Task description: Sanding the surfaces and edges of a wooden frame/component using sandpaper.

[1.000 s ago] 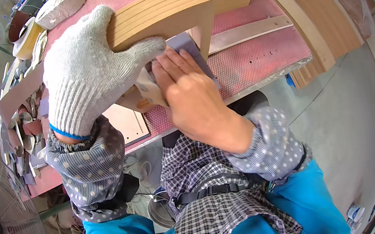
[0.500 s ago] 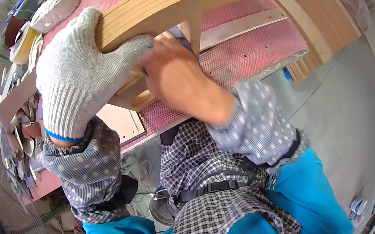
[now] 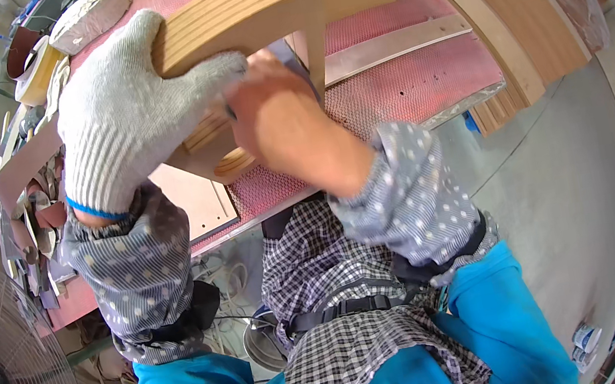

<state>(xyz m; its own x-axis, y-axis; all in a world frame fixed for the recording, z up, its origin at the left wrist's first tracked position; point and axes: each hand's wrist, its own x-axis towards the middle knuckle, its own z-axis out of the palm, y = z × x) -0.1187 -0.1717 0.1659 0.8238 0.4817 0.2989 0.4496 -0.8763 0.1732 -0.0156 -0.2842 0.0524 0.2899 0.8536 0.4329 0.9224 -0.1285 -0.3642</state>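
my bare right hand [image 3: 285, 114] was too blurred to tell whether its fingers were together or clamped on the one grey sheet [image 3: 293, 54] beside them. my gloved left hand [image 3: 123, 109], nearer the one wooden frame [image 3: 237, 15], was clamped round its curved rail's left end. that rail lay just beyond my right fingers, long axis running left to right, over the pink counter [image 3: 420, 84]. rightward lay one pale strip [image 3: 397, 48]; farther off, one wrapped white block [image 3: 90, 18].

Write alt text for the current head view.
A gloved left hand grips a wooden frame over a pink workbench; the bare right hand, blurred, is near the left thumb. Sandpaper scraps and a fan show at left.
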